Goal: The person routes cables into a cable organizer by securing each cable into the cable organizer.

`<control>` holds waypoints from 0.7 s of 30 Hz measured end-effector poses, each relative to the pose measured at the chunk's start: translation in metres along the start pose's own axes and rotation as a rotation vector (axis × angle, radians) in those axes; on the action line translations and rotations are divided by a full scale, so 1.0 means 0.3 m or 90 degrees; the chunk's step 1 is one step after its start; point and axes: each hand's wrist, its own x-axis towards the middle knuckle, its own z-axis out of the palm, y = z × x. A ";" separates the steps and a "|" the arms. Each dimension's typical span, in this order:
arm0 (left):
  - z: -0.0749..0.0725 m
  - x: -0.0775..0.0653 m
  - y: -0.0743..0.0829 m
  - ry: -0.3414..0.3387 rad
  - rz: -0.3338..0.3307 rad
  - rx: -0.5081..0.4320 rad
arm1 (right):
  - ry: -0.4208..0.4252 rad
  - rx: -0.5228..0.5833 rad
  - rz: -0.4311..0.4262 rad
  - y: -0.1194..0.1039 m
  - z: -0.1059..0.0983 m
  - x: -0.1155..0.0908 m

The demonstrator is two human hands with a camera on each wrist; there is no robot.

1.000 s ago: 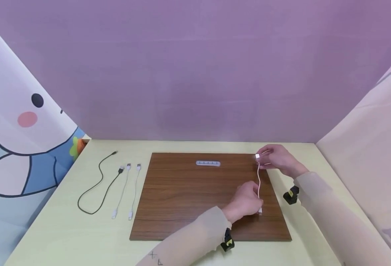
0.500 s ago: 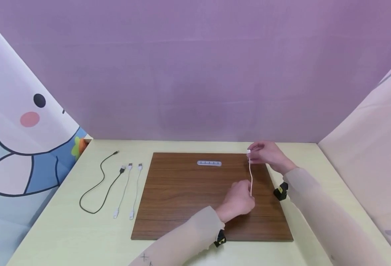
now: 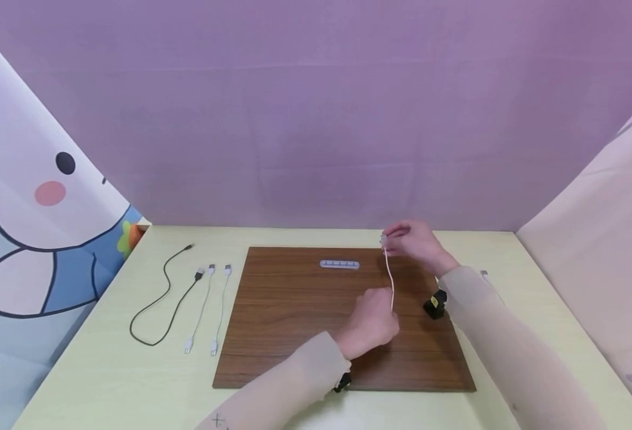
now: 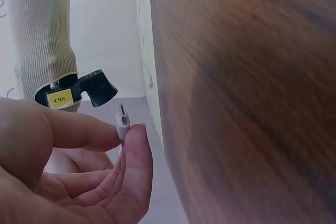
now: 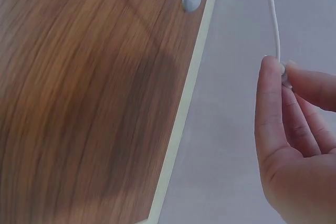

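Note:
Above the right part of a brown wood-grain board (image 3: pixel 294 304), a short white USB cable (image 3: pixel 390 272) runs between the two hands. My left hand (image 3: pixel 370 319) pinches its near end; the left wrist view shows a small USB-C plug (image 4: pixel 123 116) between thumb and finger. Farther back, my right hand (image 3: pixel 415 243) pinches the other end, whose plug (image 5: pixel 285 77) is mostly hidden by the fingertips in the right wrist view. A pale slotted cable clip strip (image 3: pixel 339 264) lies near the board's back edge, left of the right hand.
Left of the board lie a black USB cable (image 3: pixel 162 298) in a loose bend and two short white cables (image 3: pixel 204 307). Another white cable (image 3: pixel 492 283) lies on the right, partly behind the right sleeve. A purple cloth (image 3: pixel 316 119) rises behind the pale table (image 3: pixel 106 370).
Both hands have moved left over the board, carrying the white USB cable stretched between them toward the clip strip. A white cable on the right has come into sight past the right sleeve.

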 end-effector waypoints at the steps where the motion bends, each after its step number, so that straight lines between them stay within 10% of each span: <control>1: -0.006 0.000 -0.003 -0.003 -0.002 0.000 | 0.001 0.001 -0.001 -0.002 0.008 0.005; 21: -0.086 -0.025 -0.068 0.024 0.044 0.112 | 0.016 0.011 -0.030 -0.049 0.118 0.061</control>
